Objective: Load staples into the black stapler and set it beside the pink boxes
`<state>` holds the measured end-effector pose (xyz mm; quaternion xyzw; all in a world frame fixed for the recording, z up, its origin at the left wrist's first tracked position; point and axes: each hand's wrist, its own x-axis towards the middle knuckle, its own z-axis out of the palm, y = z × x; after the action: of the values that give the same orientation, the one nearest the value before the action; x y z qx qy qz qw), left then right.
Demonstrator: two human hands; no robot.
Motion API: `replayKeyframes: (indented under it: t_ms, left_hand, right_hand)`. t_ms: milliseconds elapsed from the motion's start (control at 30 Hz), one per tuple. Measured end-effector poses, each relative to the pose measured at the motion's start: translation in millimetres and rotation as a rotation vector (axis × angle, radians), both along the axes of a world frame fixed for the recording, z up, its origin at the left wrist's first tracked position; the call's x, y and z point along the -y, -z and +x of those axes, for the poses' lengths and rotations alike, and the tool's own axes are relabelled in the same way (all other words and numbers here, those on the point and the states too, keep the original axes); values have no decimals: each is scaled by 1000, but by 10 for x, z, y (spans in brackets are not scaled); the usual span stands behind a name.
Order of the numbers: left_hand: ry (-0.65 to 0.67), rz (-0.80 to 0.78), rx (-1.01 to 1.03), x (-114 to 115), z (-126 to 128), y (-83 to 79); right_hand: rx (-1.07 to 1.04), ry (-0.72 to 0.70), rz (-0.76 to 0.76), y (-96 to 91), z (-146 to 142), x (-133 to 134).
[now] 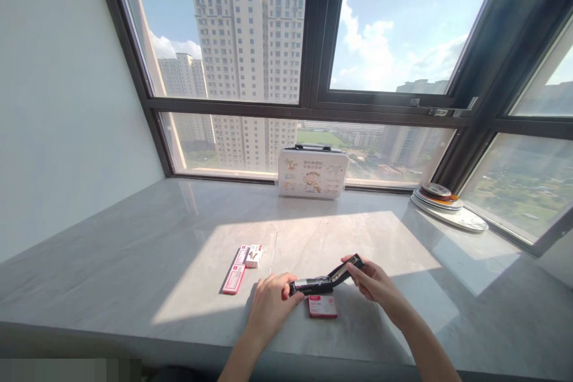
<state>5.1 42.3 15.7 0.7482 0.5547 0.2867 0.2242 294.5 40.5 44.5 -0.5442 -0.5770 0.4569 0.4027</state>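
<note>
A black stapler [313,285] is folded wide open low over the grey counter. My left hand [274,304] is closed around the left end of its lower part. Between the thumb and fingers of my right hand [373,282] is the raised right part, tilted upward. Just in front of the stapler lies a small red and white box [322,307], close to my left thumb. To the left of my hands, a small white box with a stapler-like picture [253,255] rests beside two flat pink and white boxes [234,279].
A white case with cartoon prints [313,176] stands upright against the window. Stacked plates or discs [441,200] sit in the right corner. The grey counter [134,286] has its front edge near my forearms, and a white wall bounds the left.
</note>
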Motion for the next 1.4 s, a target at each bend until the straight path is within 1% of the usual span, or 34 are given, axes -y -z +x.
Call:
replayKeyframes:
  t_ms: [100, 167, 233, 400, 467, 533, 600, 667, 700, 733, 833, 867, 900, 933, 967, 1033, 1100, 1167, 1200, 1267, 1333, 1400]
  left_hand:
    - [0, -1, 0, 11, -7, -12]
    - [-8, 6, -12, 18, -12, -11]
    - [-18, 10, -24, 22, -14, -5]
    - [-17, 14, -63, 6, -2, 13]
    - [-24, 25, -78, 2, -5, 13]
    - [-36, 30, -77, 25, -20, -3]
    - [-50, 46, -38, 87, -25, -41]
    - [-6, 105, 27, 179, 18, -99]
    - [59, 145, 53, 225, 67, -132]
    - [152, 186, 64, 263, 131, -165]
    - [474, 243, -1, 290, 347, -256]
    - [542, 237, -37, 267, 390, -280]
    - [579, 225, -72, 233, 403, -300]
    - [581, 208, -102, 192, 380, -317]
    - [554, 186, -125, 151, 325, -330]
    - [454, 136, -149, 90, 143, -339]
    - [375, 75, -151, 79, -56, -322]
    - [342, 38, -143, 115, -185, -272]
    - [324, 29, -136, 143, -209, -237]
    - [269, 17, -117, 195, -184, -157]
    - [211, 1, -84, 218, -104, -90]
    - [195, -23, -32, 199, -22, -58]
  right_hand:
    - [182, -105, 162, -206, -304, -126]
    - [311, -152, 231, -264, -471, -169]
    - [397, -170, 250, -264, -583, -187]
    - [594, -160, 278, -189, -778, -184]
    - [669, -190, 300, -185, -836, -179]
    - [686, -242, 293, -197, -845, -187]
    - [645, -292, 249, -210, -790, -218]
    - [567, -308, 198, -206, -687, -273]
    - [529, -300, 174, -196, -626, -307]
    - [499, -283, 151, -180, -564, -342]
    - [461, -217, 91, -119, -384, -417]
    - [453, -199, 75, -98, -328, -420]
    - [440, -183, 59, -76, -272, -410]
    - [425, -170, 43, -52, -219, -384]
    - [413, -160, 30, -22, -169, -344]
    - [355, -157, -28, 63, -92, -231]
    - [222, -165, -115, 180, -64, -97]
    - [59, -178, -181, 307, -98, 30]
    - [-4, -183, -193, 364, -137, 84]
    - [-64, -175, -182, 447, -239, 168]
    - [-86, -155, -161, 483, -348, 217]
    - [-97, -131, -138, 484, -441, 236]
